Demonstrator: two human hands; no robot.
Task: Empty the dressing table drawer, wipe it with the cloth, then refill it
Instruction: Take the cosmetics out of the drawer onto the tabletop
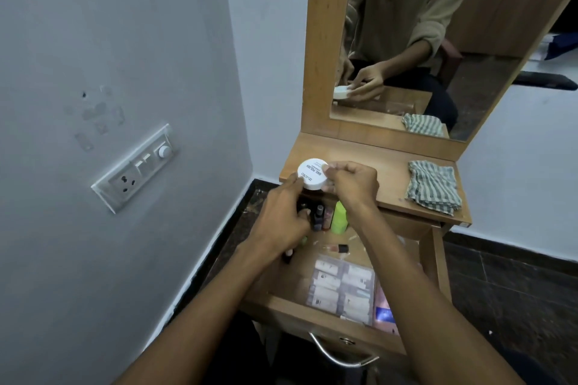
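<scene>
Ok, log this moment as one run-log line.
phase: emptying | both hands: left hand and right hand hold white jar | drawer: open, still stocked | cloth: unused on tabletop

Drawer (281,306): light wood, pulled open, lower centre of the frame, curved metal handle on its front. Contents: dark nail polish bottles (317,217) standing at the back beside a bright green bottle (339,217); one small bottle (339,248) lying on its side mid-drawer; a clear pack of sachets (342,289) lying flat toward the front.

White round tub (312,177): labelled "nail polish", tilted, held above the drawer's back edge, centre frame.

Cloth (434,186): green-and-white striped, loosely folded, lying on the tabletop, right of centre.
</scene>
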